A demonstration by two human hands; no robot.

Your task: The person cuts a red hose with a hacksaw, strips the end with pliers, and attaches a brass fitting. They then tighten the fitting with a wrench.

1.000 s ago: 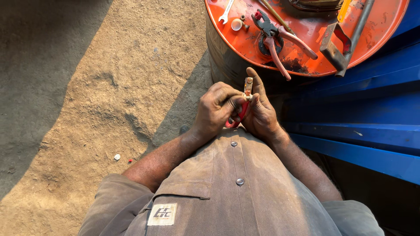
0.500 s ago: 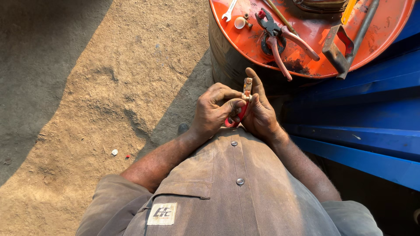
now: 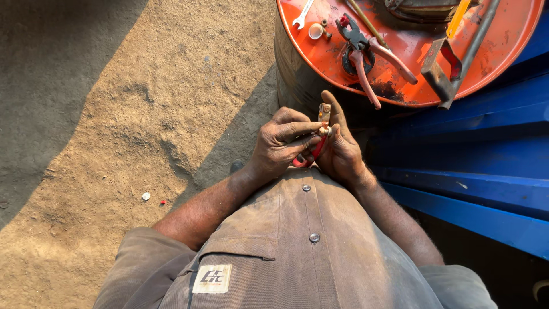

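My two hands meet in front of my chest, just below an orange drum. My right hand [image 3: 342, 150] grips a small brass-coloured metal fitting [image 3: 324, 112] that sticks up past my thumb, with a red cable [image 3: 309, 157] running down from it between my palms. The fingers of my left hand [image 3: 280, 144] pinch the lower end of that fitting, at a small round piece. My grey-brown shirt fills the bottom of the view.
The orange drum's lid [image 3: 503, 40] carries red-handled pliers [image 3: 366, 54], a small spanner [image 3: 302, 14], a white cap [image 3: 315, 31], a rusty bracket with a rod [image 3: 443, 71] and a yellow tool [image 3: 459, 17]. Blue metal beams [image 3: 474, 154] lie to the right. Sandy ground [image 3: 114, 114] spreads left.
My hands stay in the same hold on the fitting; the fingers of my left hand shift slightly on it. The view has drifted a little.
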